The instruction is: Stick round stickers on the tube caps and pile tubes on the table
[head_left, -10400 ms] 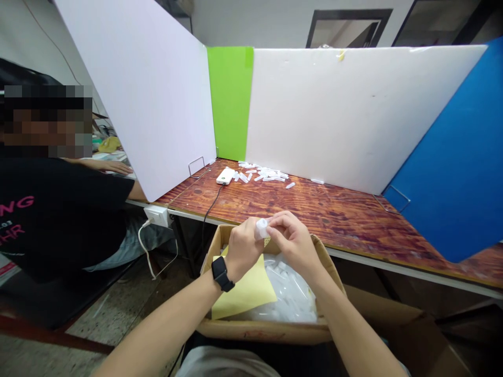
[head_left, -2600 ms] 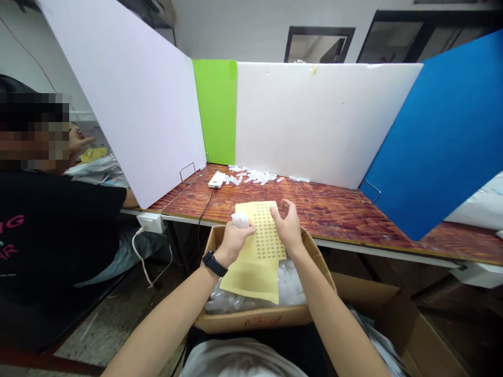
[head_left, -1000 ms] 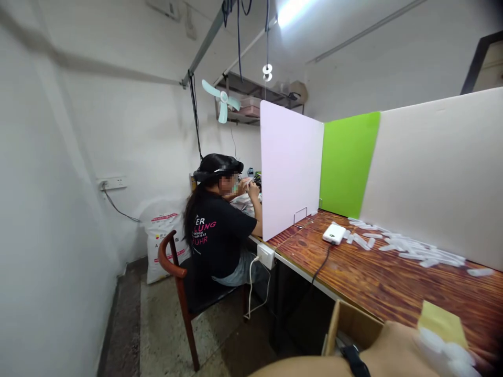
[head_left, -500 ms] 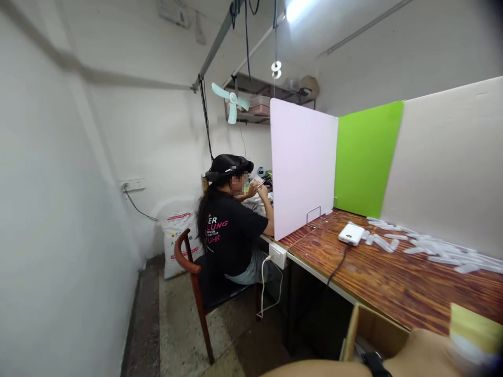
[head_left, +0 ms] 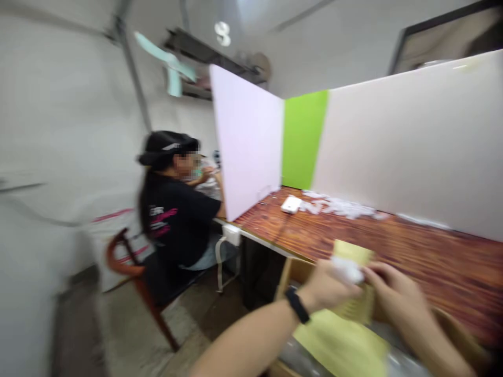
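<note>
1. Bright, even indoor light, palest at the ceiling (head_left: 251, 21); shadows faint.
2. Motion blur softens the whole frame, most on the left hand (head_left: 326, 288) and right hand (head_left: 396, 293).
3. Wide-angle distortion bends the white partition (head_left: 412, 146) near the edges.

The reddish wood-grain table (head_left: 432, 272) carries a white power bank (head_left: 291, 204) near its far corner, with a blurred drift of small translucent plastic tubes (head_left: 338, 208) strewn along the back panel just beside it.
</note>
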Demonstrator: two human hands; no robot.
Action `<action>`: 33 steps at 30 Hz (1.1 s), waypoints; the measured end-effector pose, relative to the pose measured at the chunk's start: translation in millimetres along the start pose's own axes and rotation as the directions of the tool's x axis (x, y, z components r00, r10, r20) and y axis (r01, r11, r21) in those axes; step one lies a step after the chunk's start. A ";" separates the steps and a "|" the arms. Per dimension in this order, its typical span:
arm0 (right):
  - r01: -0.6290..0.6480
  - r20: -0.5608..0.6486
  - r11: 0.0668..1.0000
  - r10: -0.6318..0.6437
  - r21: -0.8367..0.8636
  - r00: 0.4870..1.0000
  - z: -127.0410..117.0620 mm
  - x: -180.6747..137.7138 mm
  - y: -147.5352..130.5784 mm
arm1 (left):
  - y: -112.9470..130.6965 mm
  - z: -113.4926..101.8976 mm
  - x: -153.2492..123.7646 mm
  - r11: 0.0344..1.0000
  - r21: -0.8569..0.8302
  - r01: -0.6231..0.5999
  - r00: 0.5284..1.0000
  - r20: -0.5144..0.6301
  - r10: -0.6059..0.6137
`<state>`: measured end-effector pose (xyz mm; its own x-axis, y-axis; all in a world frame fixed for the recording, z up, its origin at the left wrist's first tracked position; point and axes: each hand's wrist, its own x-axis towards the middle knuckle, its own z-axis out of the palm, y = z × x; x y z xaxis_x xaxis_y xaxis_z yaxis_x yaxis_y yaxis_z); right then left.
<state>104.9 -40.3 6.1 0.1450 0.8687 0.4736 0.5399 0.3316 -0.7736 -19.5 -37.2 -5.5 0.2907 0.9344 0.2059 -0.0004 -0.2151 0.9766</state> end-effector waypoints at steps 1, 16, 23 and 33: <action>-0.043 0.052 0.998 0.041 0.039 0.998 -4.9 2.3 3.1 | -2.3 0.7 1.7 0.996 -0.081 -0.029 1.000 -0.009 0.028; 0.017 0.285 0.878 -0.173 0.479 0.943 -28.6 -2.1 -6.0 | -9.5 -0.6 6.3 0.932 0.252 -0.260 0.965 0.054 0.255; -0.052 0.338 0.869 -0.136 0.492 0.931 -29.1 -5.2 -7.2 | -6.7 3.2 5.7 0.861 0.440 -0.253 0.958 -0.009 0.287; -0.114 0.295 0.821 -0.069 0.560 0.953 -19.2 -9.8 -9.1 | -7.0 4.9 0.2 0.577 0.792 -0.199 0.875 -0.121 0.468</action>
<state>114.5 -58.9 16.6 -0.1434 0.9137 0.3802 -0.0379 0.3788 -0.9247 -14.8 -36.9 -12.7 0.1381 0.7515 0.6451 0.6997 -0.5350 0.4734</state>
